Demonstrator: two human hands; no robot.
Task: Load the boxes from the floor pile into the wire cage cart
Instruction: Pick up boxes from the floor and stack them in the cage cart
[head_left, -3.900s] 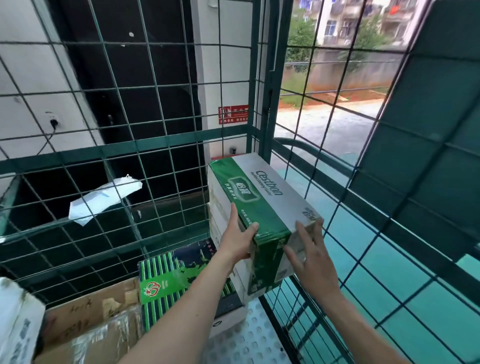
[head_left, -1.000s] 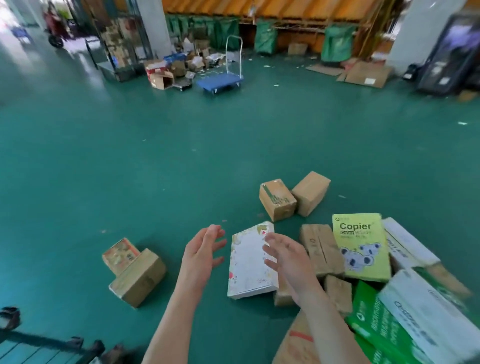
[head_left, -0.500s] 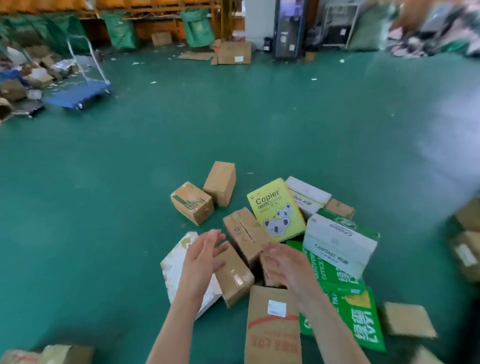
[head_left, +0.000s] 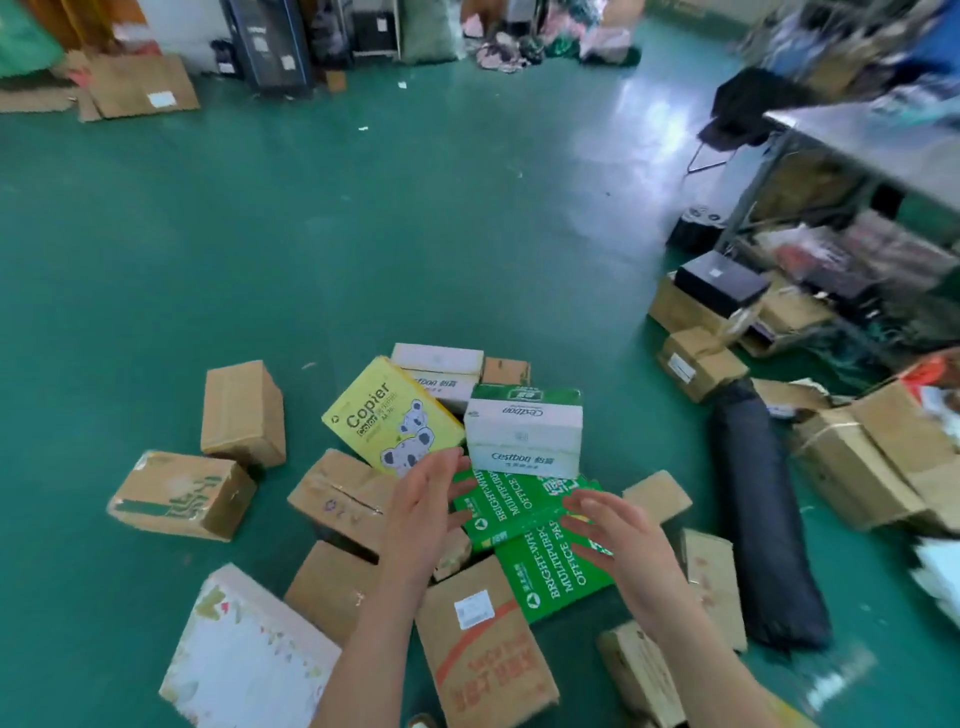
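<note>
Reaching down toward the floor pile (head_left: 343, 499) with both hands, left hand (head_left: 423, 501) and right hand (head_left: 615, 532) apart from each other, palms turned inward, fingers straight and spread, gripping nothing and seemingly touching nothing. Framing, roughly, the white Cestbon box (head_left: 522, 441) with the green top, just beyond the fingertips; looks like the setup for a 2-handed side grasp, fitting for a box too wide for 1 hand. Makes sense as the pick: perched upright on top of the green paper packs (head_left: 524, 519), highest in the heap, sides reachable, so liftable without digging. Sitting just beside it on the left hand's side, the yellow Copier box (head_left: 387, 415), tilted over other cartons and, by judgement, liable to slide with a neighbour gone; hard to tell whether touching. Scattered around on the green floor (head_left: 311, 234): a brown carton on end (head_left: 241, 410), well apart from the heap, a taped carton (head_left: 179, 493) lying next to it, a flat white box (head_left: 244, 654) beside the left forearm, and a red-printed carton (head_left: 483, 644) under the wrists. Plenty left to load, judging by the heap. No sight of the wire cage cart from this angle, so probably calling for a turn with the load held level.
</note>
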